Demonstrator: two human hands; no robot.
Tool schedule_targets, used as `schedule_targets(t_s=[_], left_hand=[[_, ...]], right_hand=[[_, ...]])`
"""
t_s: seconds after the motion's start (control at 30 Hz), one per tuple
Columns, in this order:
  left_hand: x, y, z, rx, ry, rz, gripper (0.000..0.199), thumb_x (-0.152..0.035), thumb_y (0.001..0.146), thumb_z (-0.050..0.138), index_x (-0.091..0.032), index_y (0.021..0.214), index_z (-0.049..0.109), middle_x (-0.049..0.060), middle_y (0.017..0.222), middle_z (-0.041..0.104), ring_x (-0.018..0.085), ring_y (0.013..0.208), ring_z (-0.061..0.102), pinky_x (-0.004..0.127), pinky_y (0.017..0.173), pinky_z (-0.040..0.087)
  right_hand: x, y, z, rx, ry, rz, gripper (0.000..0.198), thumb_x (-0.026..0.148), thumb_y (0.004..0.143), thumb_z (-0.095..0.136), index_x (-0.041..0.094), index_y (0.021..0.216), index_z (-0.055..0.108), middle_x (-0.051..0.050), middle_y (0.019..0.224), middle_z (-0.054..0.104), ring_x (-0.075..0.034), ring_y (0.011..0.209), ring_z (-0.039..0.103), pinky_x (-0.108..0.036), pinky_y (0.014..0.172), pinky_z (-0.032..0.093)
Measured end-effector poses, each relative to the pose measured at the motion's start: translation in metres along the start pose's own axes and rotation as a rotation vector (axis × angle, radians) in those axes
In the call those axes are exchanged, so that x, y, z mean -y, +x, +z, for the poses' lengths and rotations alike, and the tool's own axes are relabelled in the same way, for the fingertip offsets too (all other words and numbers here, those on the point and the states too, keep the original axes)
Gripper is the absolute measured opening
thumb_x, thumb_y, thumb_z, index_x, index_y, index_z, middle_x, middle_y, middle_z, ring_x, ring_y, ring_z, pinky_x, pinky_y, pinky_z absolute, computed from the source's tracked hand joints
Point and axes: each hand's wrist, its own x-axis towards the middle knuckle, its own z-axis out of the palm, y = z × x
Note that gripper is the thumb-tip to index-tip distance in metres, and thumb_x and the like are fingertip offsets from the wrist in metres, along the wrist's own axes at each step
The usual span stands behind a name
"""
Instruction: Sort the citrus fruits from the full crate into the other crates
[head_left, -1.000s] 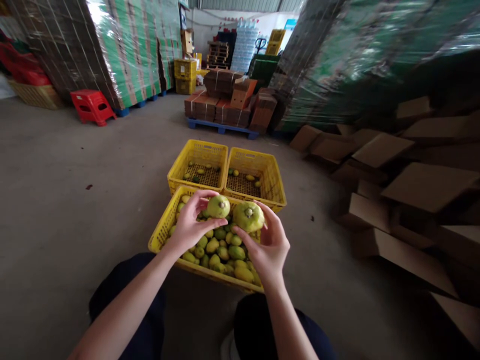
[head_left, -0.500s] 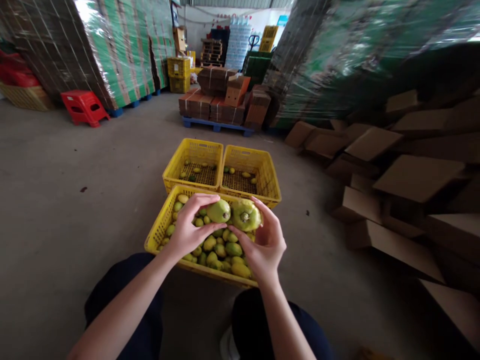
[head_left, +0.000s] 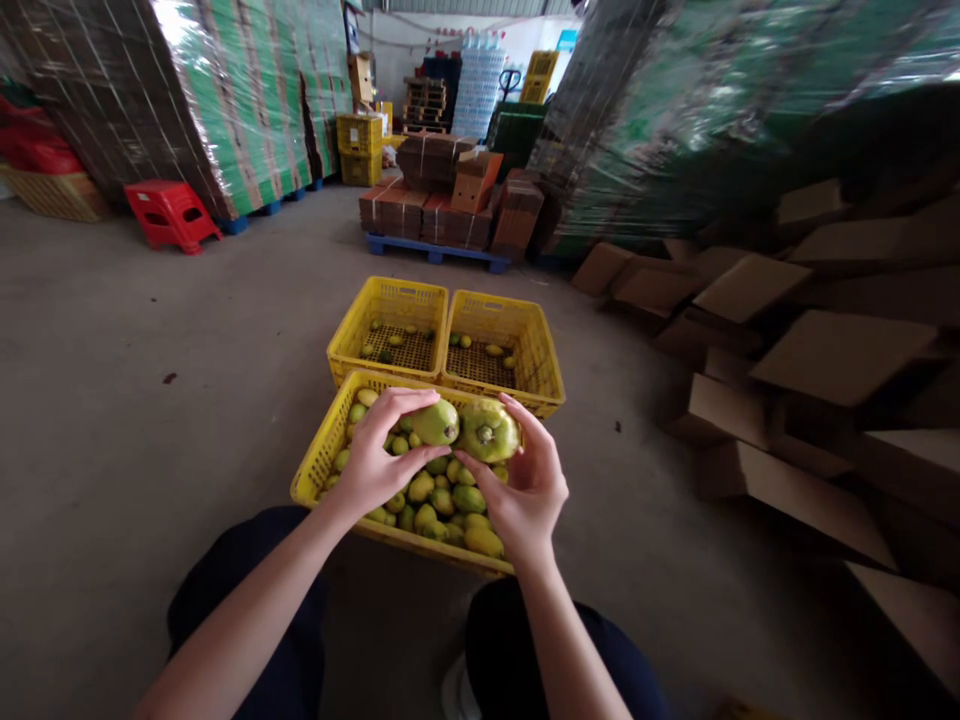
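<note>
My left hand [head_left: 384, 450] is closed around a smooth green lemon [head_left: 437, 423], thumb below and fingers above. Close beside it, my right hand [head_left: 531, 480] grips a larger, bumpy yellow-green lemon [head_left: 488, 430]. Both fruits are held side by side with their stem ends facing me. Beneath my hands stands a yellow plastic crate [head_left: 315, 470] filled with many green and yellow lemons [head_left: 442, 502]; my hands and forearms hide part of it.
Beyond it are a left yellow crate [head_left: 346, 335] and a right yellow crate [head_left: 546, 350], each with several lemons on the bottom. Cardboard boxes [head_left: 840, 355] are heaped at right. A red stool [head_left: 174, 215] and a blue pallet [head_left: 435, 250] with flattened cartons stand farther back.
Almost nothing differs. My right hand and its lemon have shifted very slightly left, while my left hand keeps its lemon in nearly the same place.
</note>
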Motion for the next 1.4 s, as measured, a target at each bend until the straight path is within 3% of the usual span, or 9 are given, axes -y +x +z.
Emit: schedule_targets(t_s=[0.07, 0.17, 0.27, 0.37, 0.53, 0.7, 1.03, 1.2, 1.4], left_hand=[[0.0, 0.002, -0.001, 0.007, -0.049, -0.067, 0.045, -0.029, 0.071, 0.082, -0.024, 0.113, 0.066, 0.008, 0.117, 0.066, 0.024, 0.112, 0.061, 0.037, 0.099, 0.047], [0.002, 0.008, -0.004, 0.084, -0.23, -0.308, 0.054, -0.044, 0.064, 0.086, -0.021, 0.108, 0.066, 0.007, 0.103, 0.07, 0.023, 0.097, 0.066, 0.033, 0.086, 0.052], [0.008, 0.014, -0.005, 0.151, -0.397, -0.608, 0.064, -0.07, 0.058, 0.077, -0.016, 0.09, 0.069, 0.007, 0.082, 0.071, 0.021, 0.073, 0.067, 0.029, 0.065, 0.053], [0.015, 0.016, -0.003, 0.141, -0.476, -0.839, 0.067, -0.078, 0.058, 0.07, -0.014, 0.08, 0.07, 0.007, 0.07, 0.069, 0.016, 0.058, 0.062, 0.027, 0.054, 0.05], [0.019, 0.015, 0.001, 0.123, -0.445, -0.951, 0.057, -0.073, 0.065, 0.07, -0.017, 0.07, 0.069, 0.006, 0.059, 0.067, 0.014, 0.051, 0.06, 0.025, 0.05, 0.048], [0.017, 0.012, 0.005, 0.131, -0.335, -0.978, 0.061, -0.078, 0.065, 0.064, -0.018, 0.065, 0.066, 0.003, 0.052, 0.063, 0.013, 0.049, 0.059, 0.024, 0.05, 0.049], [0.022, 0.011, 0.009, 0.133, -0.28, -0.983, 0.069, -0.079, 0.074, 0.053, -0.016, 0.095, 0.073, 0.005, 0.053, 0.062, 0.019, 0.053, 0.061, 0.031, 0.055, 0.048], [0.026, 0.009, 0.009, 0.139, -0.284, -0.958, 0.069, -0.077, 0.076, 0.053, -0.014, 0.097, 0.073, 0.006, 0.057, 0.064, 0.021, 0.056, 0.063, 0.034, 0.058, 0.051], [0.018, 0.013, 0.005, 0.194, -0.322, -0.645, 0.057, -0.066, 0.068, 0.072, -0.015, 0.093, 0.069, 0.009, 0.09, 0.072, 0.025, 0.091, 0.067, 0.036, 0.083, 0.053]], right_hand=[[0.001, 0.001, -0.002, 0.007, -0.004, 0.025, 0.063, 0.017, 0.07, 0.08, 0.031, 0.128, 0.06, -0.005, 0.132, 0.063, -0.027, 0.127, 0.056, -0.045, 0.104, 0.05], [0.003, 0.005, -0.006, 0.079, 0.036, 0.162, 0.068, 0.025, 0.066, 0.084, 0.029, 0.129, 0.059, -0.007, 0.132, 0.064, -0.028, 0.122, 0.059, -0.044, 0.1, 0.053], [0.002, 0.008, -0.007, 0.142, 0.127, 0.396, 0.06, 0.04, 0.065, 0.084, 0.025, 0.119, 0.066, -0.007, 0.117, 0.072, -0.029, 0.106, 0.068, -0.043, 0.089, 0.058], [-0.002, 0.008, -0.003, 0.157, 0.24, 0.681, 0.045, 0.058, 0.075, 0.071, 0.022, 0.101, 0.072, -0.007, 0.095, 0.077, -0.027, 0.088, 0.072, -0.04, 0.075, 0.061], [-0.012, 0.009, 0.006, 0.173, 0.415, 1.069, 0.057, 0.073, 0.076, 0.058, 0.018, 0.08, 0.072, -0.008, 0.064, 0.072, -0.02, 0.051, 0.066, -0.03, 0.043, 0.055], [-0.014, 0.015, 0.005, 0.228, 0.516, 1.31, 0.065, 0.075, 0.081, 0.047, 0.015, 0.068, 0.069, -0.008, 0.052, 0.068, -0.013, 0.038, 0.059, -0.02, 0.036, 0.049], [-0.018, 0.016, 0.005, 0.236, 0.613, 1.29, 0.06, 0.07, 0.085, 0.046, 0.016, 0.071, 0.068, -0.007, 0.054, 0.069, -0.013, 0.038, 0.059, -0.019, 0.037, 0.049], [-0.021, 0.015, 0.004, 0.249, 0.596, 1.276, 0.059, 0.071, 0.083, 0.048, 0.017, 0.072, 0.069, -0.008, 0.056, 0.069, -0.014, 0.04, 0.058, -0.022, 0.038, 0.049], [-0.019, 0.018, -0.004, 0.132, 0.509, 1.088, 0.04, 0.057, 0.074, 0.07, 0.019, 0.088, 0.07, -0.005, 0.077, 0.075, -0.019, 0.066, 0.07, -0.029, 0.059, 0.057]])
